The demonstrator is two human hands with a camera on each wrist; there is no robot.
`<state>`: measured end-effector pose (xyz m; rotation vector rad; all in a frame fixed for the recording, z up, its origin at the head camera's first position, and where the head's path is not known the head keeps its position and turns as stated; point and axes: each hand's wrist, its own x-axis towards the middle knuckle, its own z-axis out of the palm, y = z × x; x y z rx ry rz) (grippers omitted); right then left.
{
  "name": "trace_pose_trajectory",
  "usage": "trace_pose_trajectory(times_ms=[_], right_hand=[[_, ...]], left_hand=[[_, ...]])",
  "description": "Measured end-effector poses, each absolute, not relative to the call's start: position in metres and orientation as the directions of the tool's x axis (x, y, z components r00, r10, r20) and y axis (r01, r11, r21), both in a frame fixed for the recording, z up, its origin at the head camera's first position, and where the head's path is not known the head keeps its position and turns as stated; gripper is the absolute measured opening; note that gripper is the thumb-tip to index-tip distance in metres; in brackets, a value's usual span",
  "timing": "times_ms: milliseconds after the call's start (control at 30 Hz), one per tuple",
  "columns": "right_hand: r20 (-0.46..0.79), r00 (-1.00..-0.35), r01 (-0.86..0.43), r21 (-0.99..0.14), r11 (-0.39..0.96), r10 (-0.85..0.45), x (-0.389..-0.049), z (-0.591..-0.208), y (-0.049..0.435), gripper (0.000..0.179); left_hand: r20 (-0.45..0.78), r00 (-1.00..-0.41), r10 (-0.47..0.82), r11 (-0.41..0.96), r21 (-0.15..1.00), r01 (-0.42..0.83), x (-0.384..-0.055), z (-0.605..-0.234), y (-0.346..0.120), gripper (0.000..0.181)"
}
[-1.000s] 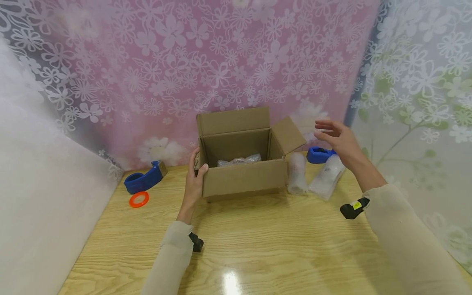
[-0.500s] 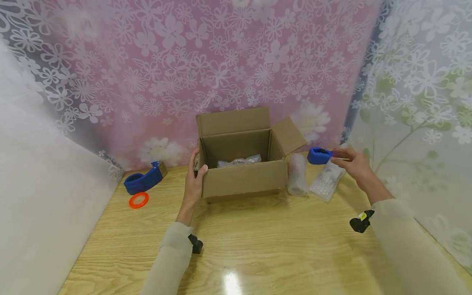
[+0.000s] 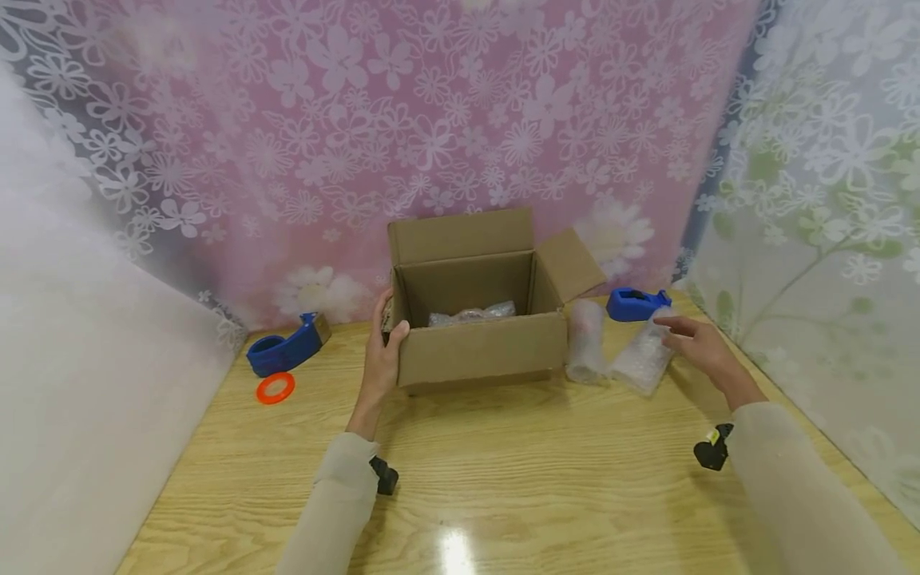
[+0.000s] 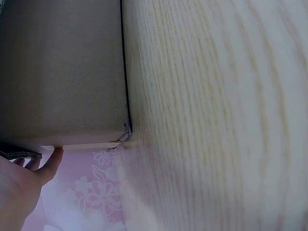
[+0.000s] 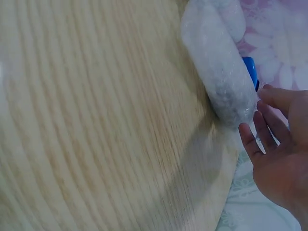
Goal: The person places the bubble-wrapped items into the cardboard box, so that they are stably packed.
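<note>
An open cardboard box (image 3: 481, 351) stands near the back wall with a bubble-wrapped item (image 3: 472, 314) inside. My left hand (image 3: 381, 355) grips the box's left front corner, thumb on the front panel and fingers along the left side. In the left wrist view, fingertips (image 4: 54, 159) of that hand lie against the cardboard. To the right, my right hand (image 3: 700, 349) hovers at the far end of a flat bubble-wrapped package (image 3: 643, 359), fingers spread and holding nothing. The right wrist view puts the fingertips close to the end of the package (image 5: 219, 72).
A rolled bubble-wrapped bundle (image 3: 585, 343) stands between box and package. One blue tape dispenser (image 3: 636, 304) sits behind the package, another blue tape dispenser (image 3: 287, 349) at the left beside an orange ring (image 3: 275, 388). Flower-patterned curtains (image 3: 460, 120) enclose the wooden table (image 3: 503, 463).
My right hand has come down from the air right of the box to the far end of the flat package. The left hand keeps its grip on the box.
</note>
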<state>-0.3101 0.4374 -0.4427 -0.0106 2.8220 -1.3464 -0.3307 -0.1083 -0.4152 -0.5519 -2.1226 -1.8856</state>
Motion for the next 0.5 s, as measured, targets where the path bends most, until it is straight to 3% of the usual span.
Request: trace_pose_trajectory(times_ms=[233, 500], right_hand=[[0.003, -0.998, -0.045, -0.631, 0.775, -0.055, -0.312, -0.44, 0.45, 0.056], [-0.003, -0.998, -0.048, -0.512, 0.857, -0.058, -0.302, -0.423, 0.455, 0.037]], left_hand=[[0.44, -0.892, 0.103, 0.095, 0.888, 0.449, -0.329, -0.415, -0.108, 0.068], [0.43, -0.898, 0.094, 0.106, 0.893, 0.438, -0.348, -0.433, -0.11, 0.067]])
